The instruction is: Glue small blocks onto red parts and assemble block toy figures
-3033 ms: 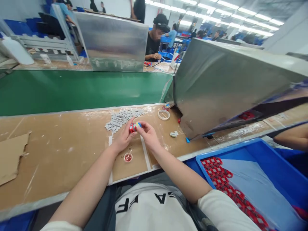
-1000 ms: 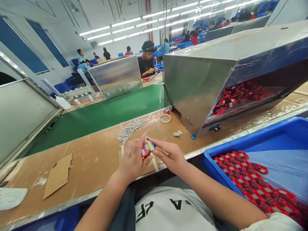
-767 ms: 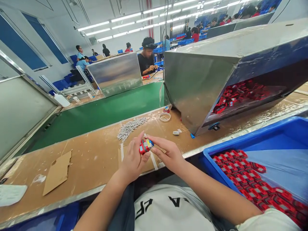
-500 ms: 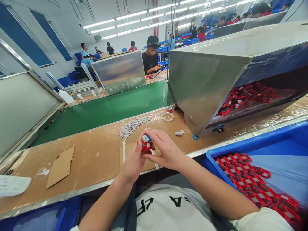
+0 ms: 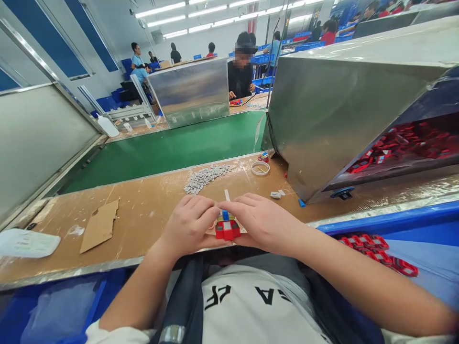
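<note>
A small red plastic part with a blue and yellow piece on top sits between both hands at the near edge of the brown bench. My left hand grips it from the left with curled fingers. Closing on it from the right is my right hand, fingertips over its top. A heap of small grey flat pieces lies further back on the bench. Rows of the same red parts lie in a blue tray at my right.
A big metal hopper holding red parts stands at the right. A tape ring, a cardboard scrap and a white paper lie on the bench. Behind runs a green belt; a person in black works across it.
Both hands have brought the red part down toward the bench's near edge and turned it, so its red base faces me. The view has tilted and shifted, showing less of the blue tray.
</note>
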`<move>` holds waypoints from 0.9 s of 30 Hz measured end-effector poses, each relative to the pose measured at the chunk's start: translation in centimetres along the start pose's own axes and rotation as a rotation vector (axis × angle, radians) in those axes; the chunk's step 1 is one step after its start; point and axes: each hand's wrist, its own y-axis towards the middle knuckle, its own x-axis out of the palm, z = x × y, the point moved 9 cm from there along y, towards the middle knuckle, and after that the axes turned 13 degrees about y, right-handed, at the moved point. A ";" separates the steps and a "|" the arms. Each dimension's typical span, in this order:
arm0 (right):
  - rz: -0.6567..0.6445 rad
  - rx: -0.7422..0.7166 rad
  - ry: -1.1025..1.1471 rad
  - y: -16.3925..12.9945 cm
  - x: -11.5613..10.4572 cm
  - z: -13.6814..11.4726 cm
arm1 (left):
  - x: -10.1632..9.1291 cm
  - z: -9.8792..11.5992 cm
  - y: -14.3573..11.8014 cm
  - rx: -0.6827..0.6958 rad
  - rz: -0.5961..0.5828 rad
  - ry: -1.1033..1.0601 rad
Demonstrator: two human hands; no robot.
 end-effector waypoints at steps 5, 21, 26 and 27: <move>0.004 -0.035 -0.018 -0.5 0.2 -1.1 | -1.8 2.0 0.9 0.203 0.072 0.060; -0.010 -0.202 -0.127 -1.9 0.6 -3.3 | -3.0 4.5 1.0 0.293 0.111 -0.076; -0.001 -0.210 -0.124 -2.2 0.5 -3.1 | -2.7 4.4 1.0 0.288 0.096 -0.108; -0.004 -0.212 -0.124 -2.2 0.5 -3.1 | -2.7 4.5 1.0 0.289 0.092 -0.110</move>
